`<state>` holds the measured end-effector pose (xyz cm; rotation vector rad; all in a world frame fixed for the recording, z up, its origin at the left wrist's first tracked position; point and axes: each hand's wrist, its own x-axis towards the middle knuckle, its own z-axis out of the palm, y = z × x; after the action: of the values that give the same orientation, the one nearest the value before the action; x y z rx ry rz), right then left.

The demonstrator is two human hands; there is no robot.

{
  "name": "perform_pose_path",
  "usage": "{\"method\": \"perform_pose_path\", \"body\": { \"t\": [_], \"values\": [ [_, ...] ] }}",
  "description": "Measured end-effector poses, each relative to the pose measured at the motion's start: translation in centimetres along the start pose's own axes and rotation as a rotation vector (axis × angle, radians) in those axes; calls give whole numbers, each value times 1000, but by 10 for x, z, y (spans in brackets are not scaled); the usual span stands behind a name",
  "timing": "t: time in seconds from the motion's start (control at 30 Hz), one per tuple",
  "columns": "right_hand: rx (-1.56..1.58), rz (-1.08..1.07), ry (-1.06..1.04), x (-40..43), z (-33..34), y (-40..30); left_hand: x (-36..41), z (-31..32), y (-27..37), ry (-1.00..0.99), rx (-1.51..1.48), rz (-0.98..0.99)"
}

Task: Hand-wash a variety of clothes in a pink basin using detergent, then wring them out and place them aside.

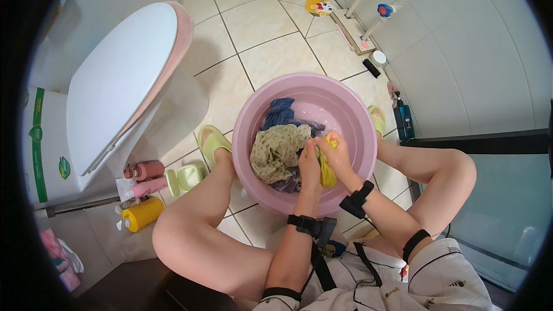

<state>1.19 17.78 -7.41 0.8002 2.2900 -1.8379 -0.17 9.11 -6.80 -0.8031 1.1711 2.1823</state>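
A pink plastic basin (250, 108) stands on the tiled floor between my legs. Over it, my left hand (310, 166) and my right hand (337, 155) meet, both gripping a yellow cloth (328, 172) that hangs bunched between them. Just left of my hands lies a crumpled pale green patterned garment (276, 151). Behind that is a blue cloth (278, 112), and a greyish-purple cloth (287, 182) shows partly from under the green one. The basin's inner floor looks wet at the back right. My fingers hide part of the yellow cloth.
At the left stands a toilet with its white lid (125, 77) down. Near it are a yellow pump bottle (142, 214), a pink bottle (147, 170) and an open light green soap box (190, 177). A dark pump bottle (403, 119) stands by the right wall, below pipes with a blue valve handle (384, 10).
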Motion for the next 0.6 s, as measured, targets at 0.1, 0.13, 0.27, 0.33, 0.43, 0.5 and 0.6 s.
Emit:
{"method": "perform_pose_path", "body": {
  "t": [0.1, 0.13, 0.27, 0.33, 0.43, 0.5, 0.6],
  "values": [
    [702, 236, 4, 6, -13, -21, -8, 2, 28, -218, -27, -154],
    [706, 237, -5, 1, -17, -26, -10, 0, 34, -211, -25, -148],
    [1193, 374, -311, -18, -34, -54, -13, 1, 48, -386, -50, -269],
    [742, 142, -229, -13, -46, -56, -10, -1, 45, -378, -50, -288],
    [331, -163, 35, -7, -36, -69, -12, -7, 32, -312, -101, -193],
    [245, -202, 54, -27, -21, -84, -30, -6, 41, -351, -105, -571],
    [-42, -612, 108, -58, 2, -69, -11, -16, 27, -415, -452, -371]
  ]
}}
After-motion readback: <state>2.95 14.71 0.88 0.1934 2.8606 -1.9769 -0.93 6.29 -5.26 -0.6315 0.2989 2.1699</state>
